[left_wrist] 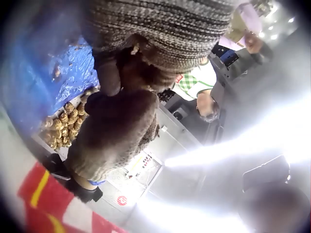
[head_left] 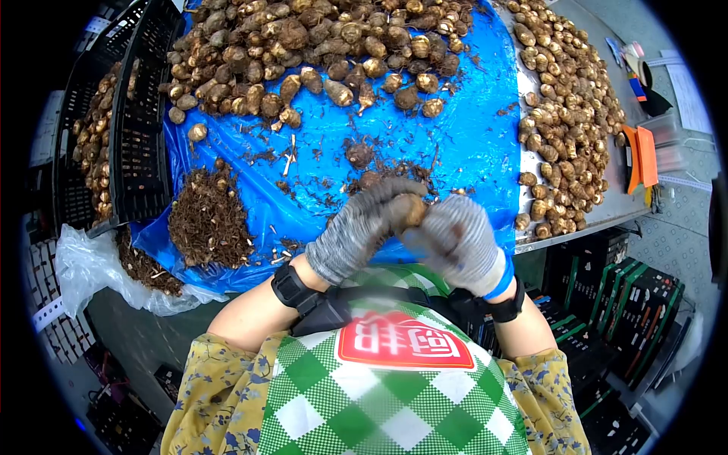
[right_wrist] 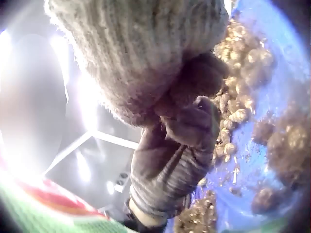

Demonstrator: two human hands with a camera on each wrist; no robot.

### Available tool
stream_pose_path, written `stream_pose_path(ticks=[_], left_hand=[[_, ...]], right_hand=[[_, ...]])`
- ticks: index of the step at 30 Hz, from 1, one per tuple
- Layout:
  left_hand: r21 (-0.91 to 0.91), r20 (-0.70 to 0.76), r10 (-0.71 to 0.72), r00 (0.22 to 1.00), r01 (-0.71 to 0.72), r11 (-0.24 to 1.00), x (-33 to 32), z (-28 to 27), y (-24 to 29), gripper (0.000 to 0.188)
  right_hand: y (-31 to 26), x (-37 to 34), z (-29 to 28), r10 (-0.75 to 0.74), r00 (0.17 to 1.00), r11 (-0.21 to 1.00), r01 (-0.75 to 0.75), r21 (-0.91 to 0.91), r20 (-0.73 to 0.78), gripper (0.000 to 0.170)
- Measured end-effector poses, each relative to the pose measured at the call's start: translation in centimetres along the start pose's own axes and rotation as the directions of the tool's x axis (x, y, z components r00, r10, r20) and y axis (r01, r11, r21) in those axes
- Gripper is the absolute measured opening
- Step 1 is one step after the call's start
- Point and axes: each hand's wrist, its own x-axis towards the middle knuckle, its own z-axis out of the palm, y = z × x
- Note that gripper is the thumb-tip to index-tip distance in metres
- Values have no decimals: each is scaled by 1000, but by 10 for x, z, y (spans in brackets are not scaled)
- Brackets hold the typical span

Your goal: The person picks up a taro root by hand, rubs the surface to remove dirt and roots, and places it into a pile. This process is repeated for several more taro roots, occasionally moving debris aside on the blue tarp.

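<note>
Both hands wear grey knit gloves with dirt-darkened fingers and meet in front of the apron, over the near edge of the blue sheet (head_left: 474,136). My left hand (head_left: 353,231) grips a small brown taro (head_left: 415,211), its fingers curled over the far side. From the other side my right hand (head_left: 464,244) holds the same taro with bent fingers, blurred in the head view. In the left wrist view the right hand (left_wrist: 116,131) comes up to the left glove. The right wrist view has the left hand (right_wrist: 172,165) below the right glove, and the fingers largely hide the taro.
A heap of soil-covered taros (head_left: 303,45) lies at the back of the sheet. Cleaner taros (head_left: 565,129) cover the metal table on the right. Black crates (head_left: 140,114) stand at left, near a root-fibre pile (head_left: 208,220). An orange scraper-like item (head_left: 644,155) sits at far right.
</note>
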Motion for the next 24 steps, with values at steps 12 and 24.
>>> stream_pose_path(ticks=[12, 24], left_hand=[[-245, -42, -194, 980, 178, 953, 5, -14, -17, 60], [-327, 274, -343, 898, 423, 845, -11, -5, -15, 51]], right_hand=[[17, 5, 18, 26, 955, 999, -10, 54, -296, 47], [-1, 1, 19, 261, 963, 861, -204, 466, -60, 30]])
